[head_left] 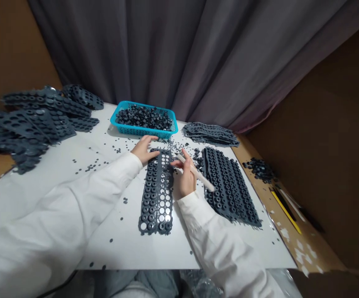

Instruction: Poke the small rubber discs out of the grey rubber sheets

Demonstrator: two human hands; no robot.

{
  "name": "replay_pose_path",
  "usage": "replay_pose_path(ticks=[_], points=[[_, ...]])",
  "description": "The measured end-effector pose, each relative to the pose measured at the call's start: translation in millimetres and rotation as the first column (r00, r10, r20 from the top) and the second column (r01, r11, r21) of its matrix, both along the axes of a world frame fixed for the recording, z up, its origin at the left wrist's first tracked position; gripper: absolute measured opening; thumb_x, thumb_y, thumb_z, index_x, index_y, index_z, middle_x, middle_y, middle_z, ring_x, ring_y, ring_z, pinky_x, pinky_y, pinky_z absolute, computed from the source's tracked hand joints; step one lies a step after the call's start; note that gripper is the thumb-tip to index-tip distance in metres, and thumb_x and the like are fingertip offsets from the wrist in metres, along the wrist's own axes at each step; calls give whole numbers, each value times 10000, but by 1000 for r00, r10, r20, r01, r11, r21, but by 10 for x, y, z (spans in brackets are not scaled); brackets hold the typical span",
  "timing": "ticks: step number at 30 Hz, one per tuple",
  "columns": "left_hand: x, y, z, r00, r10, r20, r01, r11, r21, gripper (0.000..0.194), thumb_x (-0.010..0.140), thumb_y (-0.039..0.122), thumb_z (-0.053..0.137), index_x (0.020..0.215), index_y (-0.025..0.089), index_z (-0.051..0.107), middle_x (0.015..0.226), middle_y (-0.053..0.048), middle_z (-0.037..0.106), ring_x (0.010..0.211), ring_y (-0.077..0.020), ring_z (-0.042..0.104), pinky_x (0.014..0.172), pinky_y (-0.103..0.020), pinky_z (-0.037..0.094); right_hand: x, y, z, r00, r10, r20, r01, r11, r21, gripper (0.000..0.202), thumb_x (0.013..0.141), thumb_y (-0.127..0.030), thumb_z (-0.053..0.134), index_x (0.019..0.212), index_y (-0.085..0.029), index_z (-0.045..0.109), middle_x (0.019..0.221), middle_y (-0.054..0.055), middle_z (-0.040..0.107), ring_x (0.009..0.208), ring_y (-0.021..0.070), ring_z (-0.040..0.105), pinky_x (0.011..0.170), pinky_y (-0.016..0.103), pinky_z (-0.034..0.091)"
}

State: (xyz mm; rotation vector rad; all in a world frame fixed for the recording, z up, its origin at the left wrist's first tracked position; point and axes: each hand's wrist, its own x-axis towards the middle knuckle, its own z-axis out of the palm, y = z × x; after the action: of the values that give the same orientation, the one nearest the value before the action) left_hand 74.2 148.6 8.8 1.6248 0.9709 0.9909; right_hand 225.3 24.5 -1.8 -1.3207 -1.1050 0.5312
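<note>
A dark grey rubber sheet (157, 190) moulded with rows of rings lies lengthwise in front of me; many of its holes on the right side show white through them. My left hand (144, 150) is at its far left corner, fingers spread, thumb at the sheet's edge. My right hand (186, 176) is closed round a white pen-shaped tool (202, 178), over the sheet's right edge. The tool's tip is near the sheet's far end; whether it touches is unclear. Small dark round pieces (176, 145) lie scattered beyond the sheet.
A blue basket (117, 126) full of small dark parts stands at the back. Ringed sheets (229, 186) lie to the right, with stacked strips (210, 133) behind. More sheets (39, 120) heap at the left. A yellow cutter (286, 210) and loose parts (260, 169) lie far right.
</note>
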Motion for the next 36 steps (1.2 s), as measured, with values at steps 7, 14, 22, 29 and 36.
replay_pose_path(ticks=[7,14,22,29,36], points=[[-272,-954,712,562,-398,-725,644,760,82,135,668,263,654,769,183,614,804,-18,603,755,-184,559,690,-287,426,53,-482,287,941,83,-327,-118,989,-89,263,816,-381,573,922,-161,670,685,18,646,632,133,599,651,286,510],[-546,-1876,275,493,-306,-814,550,835,19,135,787,187,554,914,199,596,906,-43,625,870,-222,591,728,-316,451,-294,-1417,165,976,149,-158,-188,944,-270,100,703,-201,609,652,-179,525,539,-14,593,462,106,516,441,201,400],[-549,-1969,83,605,-153,-781,489,846,213,143,858,210,462,929,182,582,876,-53,623,850,-214,577,761,-337,462,-498,-1598,43,991,82,101,-56,969,-241,163,648,-118,535,580,-197,409,494,-55,479,422,74,425,423,181,342],[-501,-1954,194,528,-148,-836,563,798,214,185,849,171,473,956,213,617,867,-36,605,853,-195,576,742,-306,460,-517,-1594,-6,984,93,154,-49,961,-273,161,655,-135,534,579,-196,406,477,-67,436,417,67,390,426,179,319],[-370,-1927,238,275,-97,-957,758,634,154,160,849,113,480,809,157,629,814,-77,601,767,-225,557,632,-332,437,-549,-1577,35,964,129,234,-54,952,-302,171,635,-122,502,583,-210,365,480,-71,406,425,71,356,441,193,311]])
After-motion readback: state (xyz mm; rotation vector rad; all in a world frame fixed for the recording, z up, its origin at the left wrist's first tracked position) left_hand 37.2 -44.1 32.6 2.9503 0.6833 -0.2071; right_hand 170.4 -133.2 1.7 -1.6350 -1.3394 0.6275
